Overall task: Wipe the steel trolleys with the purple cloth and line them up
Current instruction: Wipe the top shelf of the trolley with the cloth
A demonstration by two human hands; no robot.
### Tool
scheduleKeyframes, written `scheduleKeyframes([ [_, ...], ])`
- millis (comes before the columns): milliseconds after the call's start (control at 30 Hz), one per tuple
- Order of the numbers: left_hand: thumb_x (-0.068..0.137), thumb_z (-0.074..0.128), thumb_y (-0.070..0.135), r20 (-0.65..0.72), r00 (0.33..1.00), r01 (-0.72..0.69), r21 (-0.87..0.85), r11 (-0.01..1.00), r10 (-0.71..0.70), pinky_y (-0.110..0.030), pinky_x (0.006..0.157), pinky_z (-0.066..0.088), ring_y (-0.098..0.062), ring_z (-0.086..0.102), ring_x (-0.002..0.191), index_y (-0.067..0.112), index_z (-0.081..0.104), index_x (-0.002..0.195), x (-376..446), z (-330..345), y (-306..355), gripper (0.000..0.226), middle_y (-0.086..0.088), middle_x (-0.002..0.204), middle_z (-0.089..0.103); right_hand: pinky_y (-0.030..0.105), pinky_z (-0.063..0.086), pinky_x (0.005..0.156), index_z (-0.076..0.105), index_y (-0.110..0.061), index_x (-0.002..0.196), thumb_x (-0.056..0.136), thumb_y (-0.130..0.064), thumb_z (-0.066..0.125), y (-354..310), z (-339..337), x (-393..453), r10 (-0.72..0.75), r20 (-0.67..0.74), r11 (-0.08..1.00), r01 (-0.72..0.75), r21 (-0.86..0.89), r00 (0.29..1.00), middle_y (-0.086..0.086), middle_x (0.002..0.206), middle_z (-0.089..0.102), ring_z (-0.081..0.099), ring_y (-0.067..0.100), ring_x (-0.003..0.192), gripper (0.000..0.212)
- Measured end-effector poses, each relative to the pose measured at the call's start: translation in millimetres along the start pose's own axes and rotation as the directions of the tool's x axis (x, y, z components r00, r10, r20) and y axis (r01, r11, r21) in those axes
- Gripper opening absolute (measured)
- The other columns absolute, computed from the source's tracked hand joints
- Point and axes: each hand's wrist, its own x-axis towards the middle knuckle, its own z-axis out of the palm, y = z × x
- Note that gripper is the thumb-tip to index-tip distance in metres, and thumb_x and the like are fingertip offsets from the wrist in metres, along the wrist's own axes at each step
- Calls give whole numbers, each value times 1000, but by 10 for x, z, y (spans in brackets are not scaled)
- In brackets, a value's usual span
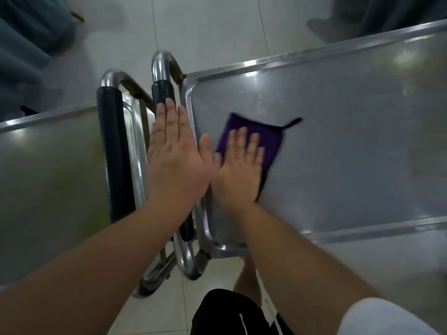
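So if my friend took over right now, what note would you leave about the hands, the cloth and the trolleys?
Right hand: flat, pressing the purple cloth onto the right trolley top, near its handle end.
Left hand: open, fingers straight, over the right trolley's black-gripped handle.
Left trolley: handle to handle with the right one.
Done: wiping is under way; how much is unclear.
Left: finish wiping, then line both up.

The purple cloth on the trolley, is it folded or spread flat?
Cannot tell. The purple cloth lies flat as a small rectangle under the right hand, which hides any layers.
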Motion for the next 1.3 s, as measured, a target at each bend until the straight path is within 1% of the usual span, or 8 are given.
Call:
scheduleKeyframes([
  [133,113,18,48,4,1000,6,59,998,-6,-41,132,-3,-20,-15,163,9,-1,169,-21,8,30,71,-9,178,-9,48,-5,130,-28,-19,160,103,-60,31,-30,102,-56,-534,123,844,537,8,837,-3,161,-46,-18,27,160,91],
  [233,112,18,51,22,1000,0,22,1000,-1,-44,133,2,-22,-12,163,9,2,169,0,-6,30,73,-10,178,-7,47,-1,131,-7,-27,166,107,-61,11,440,-119,344,-765,319,576,816,-51,560,-6,171,-18,-16,19,160,71],
  [300,111,19,52,28,1000,-9,11,1000,9,-45,133,2,-23,-10,164,7,5,169,14,-13,23,74,-11,178,-4,40,-5,130,5,-36,167,106,-64,16,827,-345,674,-768,369,532,842,-90,524,-12,173,2,-8,13,161,68],
  [567,109,17,54,38,999,-1,-30,1000,2,-40,131,-3,-19,-13,163,9,7,169,11,-6,11,75,-9,178,-4,44,2,129,9,-33,167,100,-61,17,2040,-1180,1740,-190,142,952,217,-214,971,-5,176,8,5,23,162,73],
  [800,109,15,56,50,999,-15,-18,1000,16,-42,132,-4,-20,-16,163,10,4,169,7,-6,-10,77,-9,178,-6,53,-1,129,8,-18,169,106,-48,22,671,-703,1803,383,-74,923,-384,5,921,2,176,1,-2,33,162,71],
  [1000,109,20,48,42,999,-16,-24,1000,17,-47,133,4,-22,-10,164,6,10,168,1,-1,-8,73,-12,177,-2,53,-3,129,4,-22,169,105,-53,16,-310,-207,1246,-189,109,975,200,-102,976,0,176,0,-6,30,162,71],
  [1233,110,22,45,53,998,-22,-8,1000,23,-45,133,3,-22,-11,164,6,11,168,13,-12,17,71,-11,177,-2,47,-6,130,-6,-34,166,103,-65,3,264,-307,1174,-780,397,489,867,-97,484,-10,174,-4,-14,18,160,71],
  [1300,110,22,47,52,998,-25,-15,1000,26,-43,133,2,-20,-11,163,7,12,168,12,-10,-2,71,-10,177,-2,41,-8,130,8,-37,167,105,-66,17,581,-456,1395,-781,373,489,862,-134,501,-12,173,7,-5,16,161,68],
])
